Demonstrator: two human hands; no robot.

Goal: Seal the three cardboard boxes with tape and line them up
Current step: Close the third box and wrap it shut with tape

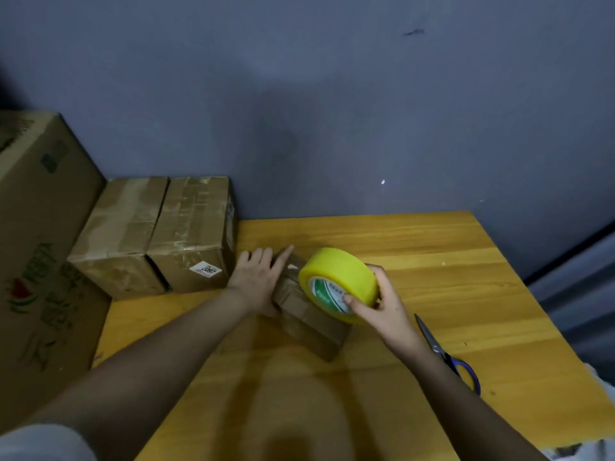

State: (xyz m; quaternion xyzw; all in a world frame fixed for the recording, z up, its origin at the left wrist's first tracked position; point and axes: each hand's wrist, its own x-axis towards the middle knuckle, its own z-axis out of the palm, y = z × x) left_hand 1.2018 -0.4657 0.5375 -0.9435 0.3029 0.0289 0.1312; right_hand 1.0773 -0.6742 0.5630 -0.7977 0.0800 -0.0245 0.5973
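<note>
Two taped boxes (156, 234) stand side by side left of the small box (309, 317); scissors (446, 354) lie right.

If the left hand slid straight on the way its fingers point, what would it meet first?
The left hand lies flat on the small box, fingers pointing toward the far table edge. Past the box the tabletop looks free; the wall probably comes first, though depth is unclear.

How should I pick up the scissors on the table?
Judging by their pose, grip the scissors by the blue handle loops, coming from your near right. The blades point away toward the small box, so the loops are nearest you.
</note>
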